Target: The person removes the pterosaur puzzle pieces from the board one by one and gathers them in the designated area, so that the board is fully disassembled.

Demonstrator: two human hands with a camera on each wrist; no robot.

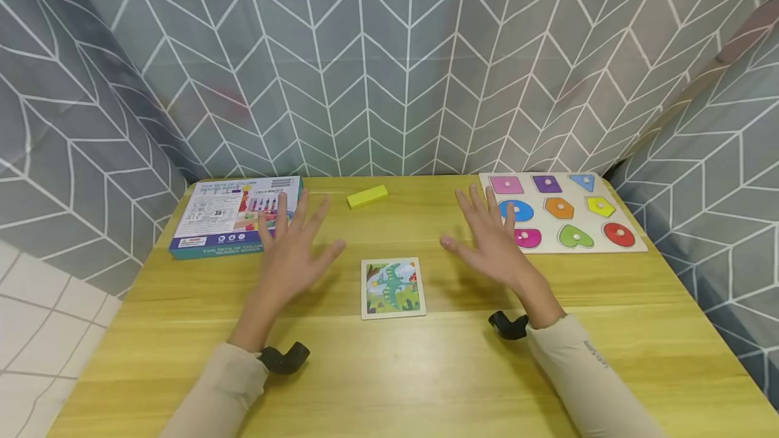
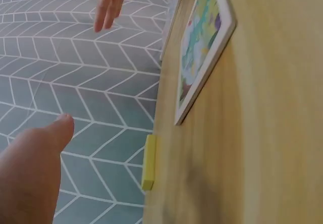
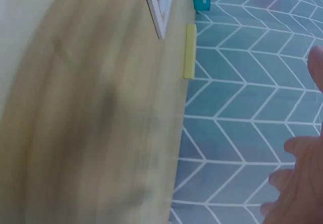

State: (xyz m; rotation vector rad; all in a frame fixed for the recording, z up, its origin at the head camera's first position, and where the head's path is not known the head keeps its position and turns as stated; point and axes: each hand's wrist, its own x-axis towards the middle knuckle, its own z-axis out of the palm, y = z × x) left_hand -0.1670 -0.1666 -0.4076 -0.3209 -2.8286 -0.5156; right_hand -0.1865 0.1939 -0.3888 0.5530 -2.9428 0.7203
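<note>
Both hands hover over the wooden table with fingers spread and nothing in them. My left hand (image 1: 294, 255) overlaps the right edge of a flat printed box (image 1: 228, 218) in the head view. Between the hands lies a small square picture puzzle (image 1: 393, 288) showing a green dinosaur in a pale frame. My right hand (image 1: 494, 245) is left of a white shape board (image 1: 584, 243), its fingertips overlapping that board's left edge. A yellow block (image 1: 367, 197) lies farther back, between the box and the board. In the left wrist view the puzzle (image 2: 202, 42) appears close by.
Coloured knobbed shapes, among them a red circle (image 1: 619, 234) and a green heart (image 1: 575, 236), sit in the board. A grey patterned curtain (image 1: 389, 66) hangs along the table's back edge. Black wrist mounts (image 1: 285, 359) project inward from both sleeves. White tiles show at lower left.
</note>
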